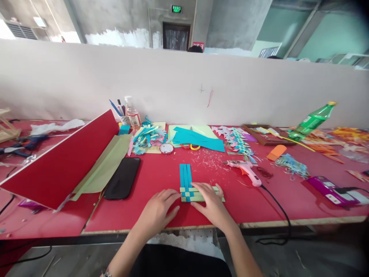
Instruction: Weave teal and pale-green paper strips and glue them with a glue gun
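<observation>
Red tabletop [161, 173], one paper weave [187, 194], left grip [158, 209] loosely parted, right grip [211, 201] spread over it

Matt paper strips [185, 175], glossy phone [122, 179]

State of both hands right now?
Left hand: open, fingertips at the left edge of the woven strips.
Right hand: over the strips; can't tell if gripping.

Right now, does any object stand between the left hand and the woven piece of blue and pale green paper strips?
No, nothing visible. The left hand is at the left edge of the woven piece of blue and pale green paper strips; whether it touches is unclear.
</observation>
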Motion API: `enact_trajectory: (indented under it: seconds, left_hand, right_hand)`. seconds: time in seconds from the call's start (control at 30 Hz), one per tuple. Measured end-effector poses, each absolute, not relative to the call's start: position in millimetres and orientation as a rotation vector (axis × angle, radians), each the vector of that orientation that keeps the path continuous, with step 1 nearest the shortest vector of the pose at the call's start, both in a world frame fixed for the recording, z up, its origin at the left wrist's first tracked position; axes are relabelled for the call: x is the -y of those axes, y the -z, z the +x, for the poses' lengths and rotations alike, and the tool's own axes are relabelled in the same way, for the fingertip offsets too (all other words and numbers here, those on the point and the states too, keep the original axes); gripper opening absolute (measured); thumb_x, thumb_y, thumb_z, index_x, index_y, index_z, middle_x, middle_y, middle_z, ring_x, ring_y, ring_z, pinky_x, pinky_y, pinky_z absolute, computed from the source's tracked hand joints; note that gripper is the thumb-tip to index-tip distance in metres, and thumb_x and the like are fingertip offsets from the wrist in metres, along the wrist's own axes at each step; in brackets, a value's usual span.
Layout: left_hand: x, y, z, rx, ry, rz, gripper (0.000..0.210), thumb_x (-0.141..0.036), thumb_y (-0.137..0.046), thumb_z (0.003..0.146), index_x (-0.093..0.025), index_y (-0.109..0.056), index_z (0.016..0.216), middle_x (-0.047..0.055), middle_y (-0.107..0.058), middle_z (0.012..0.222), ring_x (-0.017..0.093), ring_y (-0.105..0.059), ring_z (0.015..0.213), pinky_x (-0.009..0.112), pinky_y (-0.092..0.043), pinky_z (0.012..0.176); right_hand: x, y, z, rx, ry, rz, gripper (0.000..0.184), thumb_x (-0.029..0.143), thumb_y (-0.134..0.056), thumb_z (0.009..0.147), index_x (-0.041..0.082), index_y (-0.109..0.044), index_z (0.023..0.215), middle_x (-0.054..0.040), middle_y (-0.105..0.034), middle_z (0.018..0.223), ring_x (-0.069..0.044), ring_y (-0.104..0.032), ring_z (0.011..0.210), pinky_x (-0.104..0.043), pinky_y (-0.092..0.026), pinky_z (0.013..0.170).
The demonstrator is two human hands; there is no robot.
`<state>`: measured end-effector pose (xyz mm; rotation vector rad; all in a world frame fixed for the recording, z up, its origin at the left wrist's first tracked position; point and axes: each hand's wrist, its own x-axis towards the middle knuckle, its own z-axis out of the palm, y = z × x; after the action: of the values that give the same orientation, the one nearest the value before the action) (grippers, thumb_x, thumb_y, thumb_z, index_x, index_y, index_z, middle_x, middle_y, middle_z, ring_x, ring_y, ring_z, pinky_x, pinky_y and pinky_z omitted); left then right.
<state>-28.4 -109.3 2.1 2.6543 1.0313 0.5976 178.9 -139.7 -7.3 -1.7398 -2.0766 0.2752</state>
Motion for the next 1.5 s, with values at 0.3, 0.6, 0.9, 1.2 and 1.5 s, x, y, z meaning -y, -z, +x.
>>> enact_trajectory:
  seconds: [0.3, 0.6, 0.9, 1.2, 1.5]
  left_hand:
    - [126.2, -8.8, 1.6, -0.973, -0.398, 2.85, 0.037, -0.023, -0.05, 0.079, -0.017, -0.047, 0.115, 0.007, -0.057, 0.11, 0.021, -0.055, 0.093, 0.036, -0.046, 0.08]
    - [95.0, -4.6, -1.0, -1.228, -0.477, 2.795, 0.025, -0.023, -0.04, 0.086, -0.02, -0.052, 0.108, 0.006, -0.058, 0.105, 0.02, -0.055, 0.091, 0.033, -0.047, 0.075]
    - [112.8, 3.1, 14.8, -1.0, -0.309, 2.951, 0.058, -0.05, -0.036, 0.083, -0.011, -0.038, 0.126, 0.013, -0.036, 0.135, 0.026, -0.039, 0.118, 0.038, -0.033, 0.096]
    - [110.6, 10.7, 10.9, -0.927, -0.245, 2.9, 0.076, -0.063, -0.023, 0.08, -0.008, -0.028, 0.132, 0.014, -0.032, 0.137, 0.025, -0.028, 0.125, 0.038, -0.026, 0.099]
    - [110.9, 19.9, 9.6, -0.919, -0.38, 2.893, 0.076, -0.061, -0.027, 0.08, -0.01, -0.019, 0.136, 0.013, -0.032, 0.137, 0.026, -0.028, 0.125, 0.038, -0.026, 0.098]
  right_hand:
    - [130.0, 8.7, 180.8, 2.103, -0.262, -1.717, 0.039, 0.027, -0.041, 0.081, 0.029, -0.039, 0.12, -0.0055, -0.051, 0.121, -0.022, -0.044, 0.113, -0.05, -0.015, 0.097]
    - [132.2, 8.0, 183.5, 1.987, -0.224, -1.717, 0.032, 0.034, -0.039, 0.083, 0.027, -0.045, 0.114, -0.0055, -0.055, 0.115, -0.02, -0.048, 0.109, -0.045, -0.013, 0.099]
    - [119.3, 15.0, 196.0, 1.956, -0.063, -1.81, 0.032, 0.027, -0.04, 0.084, 0.021, -0.045, 0.115, -0.006, -0.057, 0.112, -0.018, -0.05, 0.105, -0.039, -0.02, 0.098]
    - [113.0, 7.3, 185.4, 2.025, -0.084, -1.903, 0.03, 0.025, -0.045, 0.081, 0.024, -0.049, 0.111, -0.0066, -0.059, 0.102, -0.021, -0.053, 0.095, -0.037, -0.03, 0.081]
    - [91.4, -17.4, 182.7, 2.23, -0.197, -1.879, 0.014, 0.019, -0.053, 0.074, 0.024, -0.054, 0.088, -0.0013, -0.065, 0.085, -0.021, -0.054, 0.09, -0.048, -0.017, 0.09]
